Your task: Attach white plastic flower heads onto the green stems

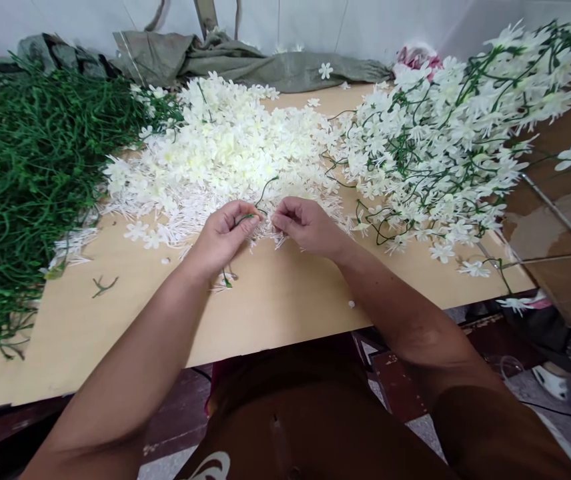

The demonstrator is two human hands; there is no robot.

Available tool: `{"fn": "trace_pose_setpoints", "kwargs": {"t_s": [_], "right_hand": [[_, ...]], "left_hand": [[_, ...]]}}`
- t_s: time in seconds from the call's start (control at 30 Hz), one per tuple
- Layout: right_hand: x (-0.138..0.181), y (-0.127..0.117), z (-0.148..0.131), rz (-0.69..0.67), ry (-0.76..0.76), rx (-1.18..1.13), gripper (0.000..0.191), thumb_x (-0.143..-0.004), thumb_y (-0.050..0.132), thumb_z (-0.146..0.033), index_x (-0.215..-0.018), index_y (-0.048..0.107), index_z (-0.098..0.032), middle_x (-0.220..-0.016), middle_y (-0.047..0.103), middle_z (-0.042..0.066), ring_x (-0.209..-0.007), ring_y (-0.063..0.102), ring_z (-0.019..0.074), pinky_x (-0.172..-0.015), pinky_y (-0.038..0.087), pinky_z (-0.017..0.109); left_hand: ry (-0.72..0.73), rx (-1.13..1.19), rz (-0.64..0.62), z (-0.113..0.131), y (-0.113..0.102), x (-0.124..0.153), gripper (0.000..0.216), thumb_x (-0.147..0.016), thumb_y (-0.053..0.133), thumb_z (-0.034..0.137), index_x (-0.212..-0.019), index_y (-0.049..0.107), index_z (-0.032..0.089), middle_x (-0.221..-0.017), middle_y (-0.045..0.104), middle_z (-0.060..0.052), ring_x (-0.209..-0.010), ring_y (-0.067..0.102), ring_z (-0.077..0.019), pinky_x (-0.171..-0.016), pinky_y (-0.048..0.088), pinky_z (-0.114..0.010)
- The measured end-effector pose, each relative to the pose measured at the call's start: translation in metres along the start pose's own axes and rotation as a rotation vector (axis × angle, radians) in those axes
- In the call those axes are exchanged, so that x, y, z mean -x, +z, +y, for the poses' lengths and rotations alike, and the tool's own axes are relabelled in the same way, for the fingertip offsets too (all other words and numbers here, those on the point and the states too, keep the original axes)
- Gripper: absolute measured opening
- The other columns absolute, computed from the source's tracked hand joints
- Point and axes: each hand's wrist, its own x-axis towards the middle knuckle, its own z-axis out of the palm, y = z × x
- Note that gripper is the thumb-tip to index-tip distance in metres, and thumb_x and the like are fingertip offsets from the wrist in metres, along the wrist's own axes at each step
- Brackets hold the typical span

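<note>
My left hand [228, 233] is closed in a pinch on a thin green plastic stem [265, 190], whose branches stick out above and below the fingers. Close beside it, my right hand [308, 227] has thumb and fingertips pressed together; whatever is between them is too small to make out. Both hands are at the near edge of a heap of loose white artificial flowers [245, 140] with thin white stalks. To the left rises a big pile of green plastic stems [40, 147]. On the right lies a mound of white flowers on green stems [425, 147].
The wooden table [275, 300] carries a stray stem piece [104, 287] and small white bits. A grey-green cloth [275, 70] runs along the back by the wall. At right are a cardboard box [560, 220] and a bent metal rod [560, 210].
</note>
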Motion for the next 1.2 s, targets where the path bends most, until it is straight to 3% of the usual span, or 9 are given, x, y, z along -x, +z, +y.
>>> {"fn": "trace_pose_setpoints", "kwargs": {"t_s": [0.2, 0.33, 0.5, 0.6, 0.67, 0.77, 1.0, 1.2], "right_hand": [[0.0, -0.001, 0.001, -0.032, 0.037, -0.27, 0.052, -0.071, 0.067, -0.067, -0.07, 0.052, -0.017, -0.064, 0.055, 0.0, -0.058, 0.049, 0.0081, -0.059, 0.042, 0.025], [0.0, 0.009, 0.002, 0.003, 0.051, -0.318, 0.054, -0.068, 0.068, -0.07, -0.071, 0.05, -0.019, -0.064, 0.054, -0.003, -0.057, 0.047, 0.0072, -0.057, 0.042, 0.024], [0.003, 0.018, 0.0, 0.056, 0.039, -0.324, 0.067, -0.054, 0.081, -0.063, -0.095, 0.047, -0.023, -0.076, 0.05, -0.005, -0.064, 0.051, 0.0085, -0.059, 0.044, 0.023], [0.005, 0.017, 0.0, -0.022, -0.004, -0.181, 0.054, -0.065, 0.076, -0.06, -0.092, 0.049, -0.021, -0.073, 0.048, -0.005, -0.062, 0.048, 0.0085, -0.058, 0.041, 0.024], [0.006, 0.015, 0.002, -0.009, -0.051, -0.075, 0.044, -0.077, 0.066, -0.06, -0.084, 0.05, -0.02, -0.069, 0.047, -0.004, -0.06, 0.043, 0.0086, -0.058, 0.038, 0.025], [0.006, 0.012, 0.004, 0.017, -0.11, 0.007, 0.043, -0.086, 0.053, -0.061, -0.077, 0.049, -0.019, -0.065, 0.046, -0.004, -0.06, 0.042, 0.0094, -0.06, 0.036, 0.025], [0.006, 0.003, -0.001, 0.084, -0.183, 0.115, 0.049, -0.089, 0.046, -0.061, -0.062, 0.036, -0.021, -0.058, 0.03, -0.006, -0.056, 0.029, 0.008, -0.055, 0.028, 0.025], [0.006, 0.007, -0.005, 0.088, -0.197, 0.097, 0.048, -0.092, 0.042, -0.059, -0.063, 0.037, -0.021, -0.06, 0.034, -0.005, -0.057, 0.032, 0.0083, -0.056, 0.029, 0.025]], "left_hand": [[-0.005, -0.04, 0.043, 0.001, 0.008, 0.0, 0.018, -0.067, 0.07, 0.028, -0.081, 0.064, 0.017, -0.063, 0.057, 0.002, -0.05, 0.039, -0.0066, -0.048, 0.03, -0.02], [0.013, -0.033, 0.08, 0.0, 0.011, 0.001, 0.015, -0.067, 0.07, 0.028, -0.074, 0.06, 0.018, -0.054, 0.05, 0.004, -0.048, 0.038, -0.0071, -0.046, 0.03, -0.021], [-0.011, -0.053, 0.078, 0.003, 0.01, 0.002, 0.01, -0.068, 0.065, 0.021, -0.074, 0.058, 0.018, -0.059, 0.053, 0.004, -0.049, 0.042, -0.007, -0.048, 0.033, -0.02], [-0.027, -0.074, 0.048, 0.002, 0.009, 0.002, 0.008, -0.069, 0.06, 0.018, -0.077, 0.059, 0.017, -0.062, 0.056, 0.003, -0.05, 0.043, -0.0068, -0.048, 0.033, -0.02], [-0.017, -0.094, 0.036, 0.002, 0.009, 0.002, 0.009, -0.069, 0.06, 0.019, -0.078, 0.059, 0.016, -0.062, 0.055, 0.003, -0.05, 0.042, -0.0068, -0.048, 0.032, -0.019], [-0.001, -0.104, 0.02, 0.002, 0.008, 0.003, 0.013, -0.071, 0.063, 0.027, -0.077, 0.059, 0.016, -0.065, 0.055, 0.002, -0.052, 0.041, -0.0067, -0.049, 0.031, -0.019], [-0.049, 0.008, -0.135, -0.002, -0.001, 0.003, 0.023, -0.077, 0.059, 0.039, -0.08, 0.061, 0.016, -0.057, 0.043, 0.004, -0.047, 0.031, -0.0068, -0.046, 0.022, -0.022], [-0.032, -0.034, -0.151, -0.006, -0.002, 0.0, 0.039, -0.082, 0.056, 0.054, -0.066, 0.051, 0.018, -0.053, 0.036, 0.005, -0.047, 0.03, -0.0077, -0.045, 0.02, -0.023]]}}
